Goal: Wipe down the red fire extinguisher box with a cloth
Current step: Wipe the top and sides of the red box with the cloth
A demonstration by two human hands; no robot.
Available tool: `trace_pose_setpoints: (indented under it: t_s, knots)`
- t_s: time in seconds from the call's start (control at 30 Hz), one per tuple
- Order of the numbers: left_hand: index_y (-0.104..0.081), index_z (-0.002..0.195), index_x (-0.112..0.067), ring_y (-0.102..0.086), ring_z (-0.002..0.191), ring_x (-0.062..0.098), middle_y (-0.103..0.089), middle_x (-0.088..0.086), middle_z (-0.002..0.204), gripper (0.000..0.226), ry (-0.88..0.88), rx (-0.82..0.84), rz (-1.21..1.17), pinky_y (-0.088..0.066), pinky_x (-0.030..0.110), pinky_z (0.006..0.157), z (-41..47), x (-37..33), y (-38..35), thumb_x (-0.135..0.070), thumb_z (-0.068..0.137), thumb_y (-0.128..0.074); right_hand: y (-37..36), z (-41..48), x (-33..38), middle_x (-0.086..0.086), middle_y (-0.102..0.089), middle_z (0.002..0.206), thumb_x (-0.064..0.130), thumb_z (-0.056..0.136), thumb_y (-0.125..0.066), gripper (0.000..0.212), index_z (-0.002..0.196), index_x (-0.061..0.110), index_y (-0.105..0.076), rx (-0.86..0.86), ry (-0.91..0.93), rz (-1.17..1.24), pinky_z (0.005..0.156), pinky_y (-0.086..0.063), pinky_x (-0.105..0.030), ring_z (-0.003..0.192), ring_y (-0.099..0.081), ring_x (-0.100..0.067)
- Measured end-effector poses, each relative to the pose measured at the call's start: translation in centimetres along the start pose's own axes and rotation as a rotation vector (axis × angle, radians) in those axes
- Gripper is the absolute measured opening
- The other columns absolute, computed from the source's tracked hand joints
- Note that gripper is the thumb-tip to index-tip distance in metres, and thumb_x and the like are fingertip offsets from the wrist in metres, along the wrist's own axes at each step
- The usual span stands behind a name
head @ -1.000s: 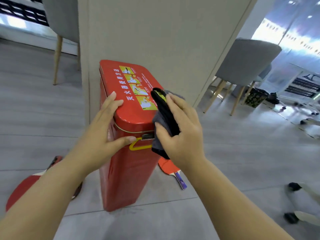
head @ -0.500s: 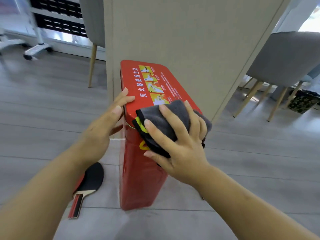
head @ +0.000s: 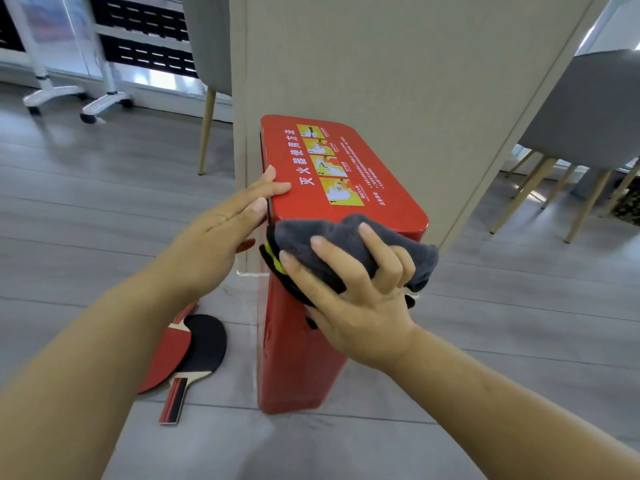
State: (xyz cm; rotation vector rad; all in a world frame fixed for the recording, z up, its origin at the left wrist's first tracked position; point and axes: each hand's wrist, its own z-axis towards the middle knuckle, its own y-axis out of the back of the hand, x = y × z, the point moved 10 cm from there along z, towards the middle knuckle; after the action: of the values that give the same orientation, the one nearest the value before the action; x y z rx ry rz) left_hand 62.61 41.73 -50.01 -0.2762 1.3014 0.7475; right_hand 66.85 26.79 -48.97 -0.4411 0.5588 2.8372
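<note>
A tall red metal fire extinguisher box [head: 304,341] with a rounded lid is seen standing upright on the grey plank floor [head: 104,209], its far side set against a beige square pillar [head: 398,81]. A yellow instruction label [head: 332,168] with white characters is printed along the lid.

A dark grey cloth with a yellow-green edge [head: 332,237] is pressed onto the near end of the lid and draped over its near edge. It is held by the right hand [head: 353,296], whose fingers are spread over the cloth and curled down into its folds, so that the fabric is gripped against the box.

The left hand [head: 225,233] is laid flat against the left edge of the lid, its fingers extended and close together, with the fingertips resting on the lid's top; nothing is held in it.

Two table tennis paddles, one red-faced and one black-faced [head: 194,351], are seen lying overlapped on the floor just left of the box's base. Grey upholstered chairs with wooden legs [head: 588,109] are placed at the far right, well apart from the box.
</note>
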Motion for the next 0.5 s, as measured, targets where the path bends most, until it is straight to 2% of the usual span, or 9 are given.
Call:
trace_pose_setpoints:
  t_s: [0.13, 0.2, 0.3, 0.37, 0.5]
  knots:
    - [-0.051, 0.123, -0.049, -0.037, 0.133, 0.001, -0.028, -0.04, 0.142, 0.038, -0.009, -0.004, 0.03, -0.039, 0.025, 0.098, 0.0, -0.2, -0.2, -0.047, 0.088, -0.034, -1.0, -1.6, 1.0, 0.016, -0.045, 0.125, 0.03, 0.073, -0.068, 0.045, 0.116, 0.042, -0.065, -0.025, 0.039, -0.026, 0.094, -0.031, -0.036, 0.126, -0.026, -0.026]
    - [-0.051, 0.121, -0.048, -0.036, 0.134, 0.001, -0.028, -0.038, 0.141, 0.038, -0.015, -0.036, 0.018, -0.039, 0.021, 0.098, -0.1, -0.3, -0.4, -0.047, 0.086, -0.036, -1.7, -2.8, 1.5, 0.017, -0.045, 0.127, 0.03, 0.075, -0.067, 0.044, 0.117, 0.042, -0.064, 0.024, 0.091, -0.008, 0.096, -0.03, -0.036, 0.127, -0.026, -0.025]
    - [-0.049, 0.12, -0.047, -0.033, 0.135, 0.002, -0.027, -0.035, 0.143, 0.038, -0.028, -0.066, 0.015, -0.039, 0.017, 0.096, -0.2, -0.4, -0.8, -0.047, 0.084, -0.036, -3.1, -5.8, 2.6, 0.015, -0.045, 0.131, 0.026, 0.084, -0.053, 0.042, 0.124, 0.039, -0.06, 0.163, 0.265, -0.005, 0.101, -0.025, -0.035, 0.131, -0.025, -0.024]
    - [-0.048, 0.121, -0.048, -0.034, 0.134, 0.002, -0.026, -0.036, 0.142, 0.038, -0.031, -0.082, 0.041, -0.04, 0.017, 0.093, -0.2, -0.4, -0.8, -0.048, 0.085, -0.035, -3.2, -6.6, 2.4, 0.014, -0.044, 0.132, 0.023, 0.089, -0.045, 0.042, 0.125, 0.038, -0.058, 0.208, 0.312, -0.002, 0.101, -0.025, -0.035, 0.131, -0.026, -0.024]
    - [-0.049, 0.119, -0.052, -0.037, 0.133, 0.005, -0.027, -0.037, 0.144, 0.031, -0.03, -0.103, 0.038, -0.042, 0.036, 0.102, -0.3, 0.1, -0.8, -0.056, 0.09, -0.037, -1.6, -5.4, 1.1, 0.012, -0.044, 0.137, 0.024, 0.086, -0.052, 0.046, 0.127, 0.044, -0.054, 0.169, 0.3, -0.016, 0.098, -0.032, -0.038, 0.129, -0.038, -0.025]
